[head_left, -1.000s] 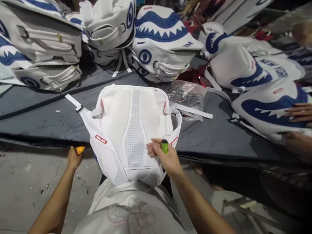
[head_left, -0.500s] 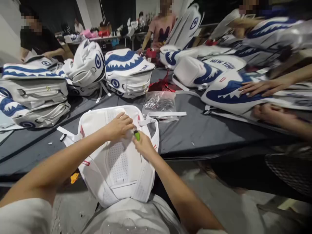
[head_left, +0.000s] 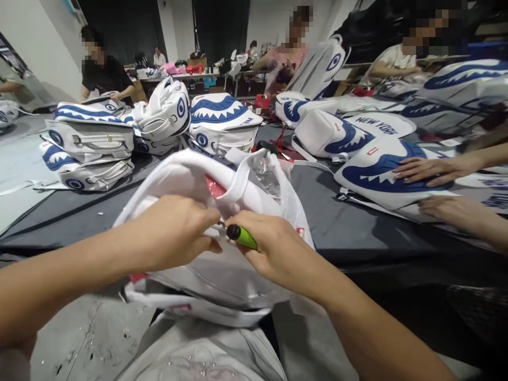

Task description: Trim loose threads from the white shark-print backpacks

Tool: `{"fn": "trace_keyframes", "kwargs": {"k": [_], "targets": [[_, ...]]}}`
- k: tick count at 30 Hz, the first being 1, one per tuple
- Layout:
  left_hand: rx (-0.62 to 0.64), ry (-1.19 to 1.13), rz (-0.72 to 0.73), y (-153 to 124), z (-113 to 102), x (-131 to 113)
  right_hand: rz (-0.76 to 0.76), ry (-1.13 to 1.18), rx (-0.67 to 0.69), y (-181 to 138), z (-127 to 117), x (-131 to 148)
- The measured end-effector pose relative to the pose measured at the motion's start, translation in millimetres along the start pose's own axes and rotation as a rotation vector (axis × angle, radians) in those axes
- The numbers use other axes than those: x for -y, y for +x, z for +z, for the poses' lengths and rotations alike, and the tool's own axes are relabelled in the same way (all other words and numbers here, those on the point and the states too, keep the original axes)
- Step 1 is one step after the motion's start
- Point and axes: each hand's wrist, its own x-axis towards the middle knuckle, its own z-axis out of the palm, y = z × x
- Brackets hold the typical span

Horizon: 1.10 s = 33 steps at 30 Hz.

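A white backpack point(head_left: 238, 278) is tilted up over my lap, against the table's near edge. Its red-and-white label and its straps show around my arms. My right hand point(head_left: 268, 243) is closed around a green tool with a black end point(head_left: 246, 238); the working tip cannot be made out. My left hand point(head_left: 186, 230) is bent over the bag just left of it, fingers curled on the white material. A small dark metallic bit sits between the two hands, too small to name.
Finished-looking white and blue backpacks point(head_left: 93, 137) are stacked on the dark table point(head_left: 313, 211) at left. Behind my bag lies a clear plastic bag point(head_left: 264, 169). At right, a co-worker's hands point(head_left: 436, 172) rest on another shark-mouth backpack point(head_left: 377, 169). Other people sit behind.
The backpack has swung up and its top is now closer to me, no longer lying flat. Both hands moved nearer the camera with it, the green tool still in the right.
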Motion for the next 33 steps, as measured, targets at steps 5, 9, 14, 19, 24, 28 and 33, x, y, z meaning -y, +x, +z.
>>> {"fn": "trace_keyframes", "kwargs": {"k": [5, 9, 14, 19, 24, 28, 33], "targets": [[0.127, -0.186, -0.114, -1, 70, 19, 0.148, -0.131, 0.02, -6, 64, -50], [-0.169, 0.015, -0.094, 25, 96, 36, 0.137, -0.184, -0.07, -11, 93, -74], [-0.025, 0.092, -0.016, 70, 119, 59, 0.058, -0.096, 0.001, -26, 96, -66], [0.024, 0.085, 0.073, 84, 157, 74, 0.178, -0.161, 0.25, -31, 99, -76], [0.115, 0.175, -0.041, 75, 159, 62, 0.207, -0.21, 0.471, 0, 84, -92], [0.237, 0.225, -0.165, 79, 161, 61, 0.254, -0.298, 0.625, 24, 76, -95], [0.231, 0.194, -0.285, 84, 163, 62, 0.304, -0.415, 0.644, 22, 86, -101]]}}
